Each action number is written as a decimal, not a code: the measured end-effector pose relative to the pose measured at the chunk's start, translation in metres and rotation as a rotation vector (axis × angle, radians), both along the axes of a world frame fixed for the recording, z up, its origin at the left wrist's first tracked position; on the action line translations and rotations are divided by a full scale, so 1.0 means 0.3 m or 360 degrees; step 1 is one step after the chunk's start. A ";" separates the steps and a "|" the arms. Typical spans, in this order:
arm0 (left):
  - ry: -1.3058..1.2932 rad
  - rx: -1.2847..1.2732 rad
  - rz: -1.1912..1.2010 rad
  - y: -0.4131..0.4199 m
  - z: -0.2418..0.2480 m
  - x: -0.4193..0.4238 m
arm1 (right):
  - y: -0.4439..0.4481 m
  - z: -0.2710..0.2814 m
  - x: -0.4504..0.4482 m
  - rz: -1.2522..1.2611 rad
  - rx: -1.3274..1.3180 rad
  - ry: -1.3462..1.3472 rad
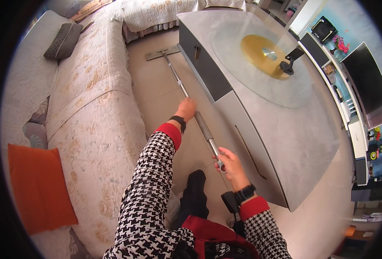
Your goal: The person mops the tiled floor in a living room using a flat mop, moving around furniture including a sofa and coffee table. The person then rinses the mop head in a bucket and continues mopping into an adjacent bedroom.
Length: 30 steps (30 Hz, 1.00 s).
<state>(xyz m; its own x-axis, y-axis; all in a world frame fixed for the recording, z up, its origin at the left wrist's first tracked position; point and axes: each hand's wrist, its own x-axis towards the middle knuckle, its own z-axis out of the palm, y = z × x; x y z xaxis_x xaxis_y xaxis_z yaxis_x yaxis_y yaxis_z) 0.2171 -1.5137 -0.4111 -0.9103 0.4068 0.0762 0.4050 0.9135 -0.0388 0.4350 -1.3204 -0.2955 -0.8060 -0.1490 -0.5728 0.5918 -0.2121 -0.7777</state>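
A flat floor mop with a metal pole slants across the tiled floor, away from me. My left hand is closed around the pole just above its grey foam grip. Lower down, my right hand holds the pole near its end, where a grey hanging loop shows. The wide mop head lies on the floor between the sofa and the coffee table, its right end beside the table's base. Each wrist wears a black band.
To the left runs a sofa with a quilted cover, an orange cushion and a grey cushion. A grey coffee table with a round glass turntable stands close on the right. Beyond it is a TV cabinet.
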 end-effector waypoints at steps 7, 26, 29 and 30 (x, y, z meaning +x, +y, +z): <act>0.0091 -0.0108 -0.0393 0.055 -0.078 0.287 | 0.068 -0.096 0.334 0.0215 0.0056 0.0049; -0.1076 0.0457 -0.1579 0.787 0.512 1.742 | 0.556 0.806 1.868 -0.0047 0.1068 -0.0600; -0.0957 0.0468 -0.1577 0.763 0.490 1.718 | 0.526 0.775 1.859 -0.0285 0.0853 -0.0563; -0.0839 0.0573 -0.1617 0.740 0.462 1.688 | 0.506 0.746 1.832 -0.0286 0.0886 -0.0490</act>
<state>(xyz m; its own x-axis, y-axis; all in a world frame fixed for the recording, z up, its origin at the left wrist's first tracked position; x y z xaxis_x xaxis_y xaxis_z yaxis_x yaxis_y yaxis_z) 0.7236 -1.2916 -0.2724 -0.1389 0.9892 0.0476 0.8364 0.0914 0.5405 0.9845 -1.1687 -0.0719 -0.5776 0.3579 -0.7337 0.7977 0.0565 -0.6004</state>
